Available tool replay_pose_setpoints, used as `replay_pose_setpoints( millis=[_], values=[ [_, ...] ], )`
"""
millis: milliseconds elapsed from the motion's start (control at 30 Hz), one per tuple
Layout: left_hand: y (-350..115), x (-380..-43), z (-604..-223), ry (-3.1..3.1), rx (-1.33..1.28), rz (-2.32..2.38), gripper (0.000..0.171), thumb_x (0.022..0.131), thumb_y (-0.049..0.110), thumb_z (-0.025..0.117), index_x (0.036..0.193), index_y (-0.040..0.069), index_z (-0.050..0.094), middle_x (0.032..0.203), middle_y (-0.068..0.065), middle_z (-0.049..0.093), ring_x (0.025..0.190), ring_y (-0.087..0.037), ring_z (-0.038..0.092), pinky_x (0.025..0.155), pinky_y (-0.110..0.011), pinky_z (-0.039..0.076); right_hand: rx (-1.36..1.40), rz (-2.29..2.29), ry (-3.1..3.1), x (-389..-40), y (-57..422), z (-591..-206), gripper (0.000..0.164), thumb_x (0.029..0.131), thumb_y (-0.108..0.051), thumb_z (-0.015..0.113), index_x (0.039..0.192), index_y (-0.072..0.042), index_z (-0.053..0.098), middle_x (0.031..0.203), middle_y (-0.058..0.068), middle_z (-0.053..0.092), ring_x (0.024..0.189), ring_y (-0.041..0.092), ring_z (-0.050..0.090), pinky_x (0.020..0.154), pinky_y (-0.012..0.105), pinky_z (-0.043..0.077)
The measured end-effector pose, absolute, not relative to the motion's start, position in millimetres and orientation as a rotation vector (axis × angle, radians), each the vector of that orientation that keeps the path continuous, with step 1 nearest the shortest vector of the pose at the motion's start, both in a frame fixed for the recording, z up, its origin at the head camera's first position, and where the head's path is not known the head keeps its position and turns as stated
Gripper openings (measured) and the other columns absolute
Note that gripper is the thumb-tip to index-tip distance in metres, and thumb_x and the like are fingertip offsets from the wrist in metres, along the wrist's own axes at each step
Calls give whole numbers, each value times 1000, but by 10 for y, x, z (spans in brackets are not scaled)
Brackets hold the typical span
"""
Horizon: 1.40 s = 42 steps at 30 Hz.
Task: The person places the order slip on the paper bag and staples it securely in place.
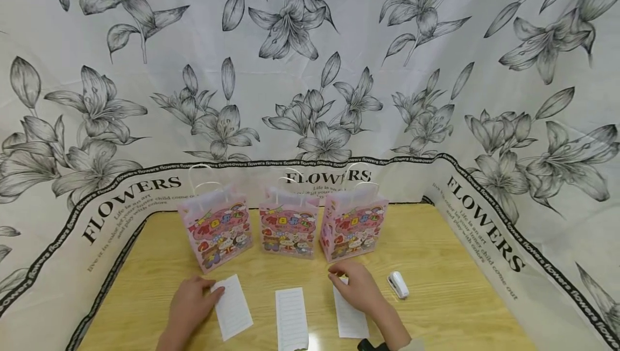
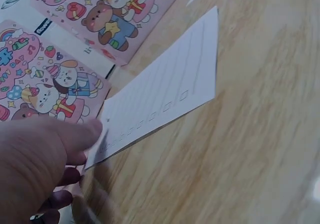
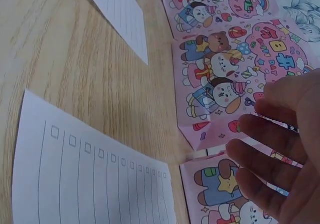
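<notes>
My left hand pinches the upper left corner of a white checklist sheet between thumb and fingers. Printed lines and small boxes show on that sheet in the left wrist view. Over the top end of another checklist sheet hovers my right hand, its fingers loosely bent with nothing between them. A middle checklist sheet lies flat between the hands. Behind the sheets stand three pink cartoon gift bags: a left bag, a middle bag and a right bag.
A small white stapler lies right of my right hand. The wooden table is bordered at the back and sides by a white floral cloth. Thin clear handles rise from the bags.
</notes>
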<state>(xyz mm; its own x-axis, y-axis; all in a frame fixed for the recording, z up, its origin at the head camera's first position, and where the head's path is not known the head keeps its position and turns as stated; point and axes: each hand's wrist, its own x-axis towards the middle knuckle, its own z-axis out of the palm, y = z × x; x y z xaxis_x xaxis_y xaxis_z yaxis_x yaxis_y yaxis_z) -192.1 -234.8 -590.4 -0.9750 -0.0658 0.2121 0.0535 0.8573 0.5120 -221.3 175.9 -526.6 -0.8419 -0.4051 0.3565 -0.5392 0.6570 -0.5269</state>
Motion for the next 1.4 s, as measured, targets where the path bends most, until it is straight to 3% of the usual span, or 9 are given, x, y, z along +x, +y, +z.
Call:
replay_pose_setpoints(
  millis=[200,467,733,1000,1400],
  values=[
    [-2317,-1846,-5908,-2883,80,-803,36,79,33,80,98,3,76,90,-10,63,85,-33,61,73,-50,50,841,1022,-2706,-2181,1636,-5334,8,93,-16,67,97,-13,73,90,-8,69,79,3,61,64,27,51],
    [-2338,-1809,-5929,-2863,131,-949,31,77,25,82,95,1,74,91,-6,66,89,-31,62,81,-50,49,873,1127,-2758,-2148,1554,-5399,12,95,-18,66,98,-8,73,90,-10,69,79,2,61,66,34,54],
    [-2318,-1845,-5901,-2767,255,-1138,10,82,14,78,83,5,73,75,3,66,68,-12,57,61,-31,47,909,1169,-2752,-2157,1510,-5402,14,95,-19,65,98,-9,73,90,-6,70,78,2,61,68,34,54],
    [-2291,-1895,-5633,-2649,249,-1184,7,85,15,76,84,8,75,75,4,66,65,-11,54,57,-25,44,945,1141,-2754,-2288,1380,-5272,12,96,-18,63,100,-12,73,91,-8,69,80,2,61,71,35,54],
    [-2336,-1977,-5096,-2421,-13,-1018,7,81,8,80,79,8,73,70,4,66,64,-13,58,56,-25,48,1084,1141,-2741,-2473,1023,-5086,12,97,-20,62,103,-18,72,93,-8,70,81,0,61,72,31,52]
  ],
)
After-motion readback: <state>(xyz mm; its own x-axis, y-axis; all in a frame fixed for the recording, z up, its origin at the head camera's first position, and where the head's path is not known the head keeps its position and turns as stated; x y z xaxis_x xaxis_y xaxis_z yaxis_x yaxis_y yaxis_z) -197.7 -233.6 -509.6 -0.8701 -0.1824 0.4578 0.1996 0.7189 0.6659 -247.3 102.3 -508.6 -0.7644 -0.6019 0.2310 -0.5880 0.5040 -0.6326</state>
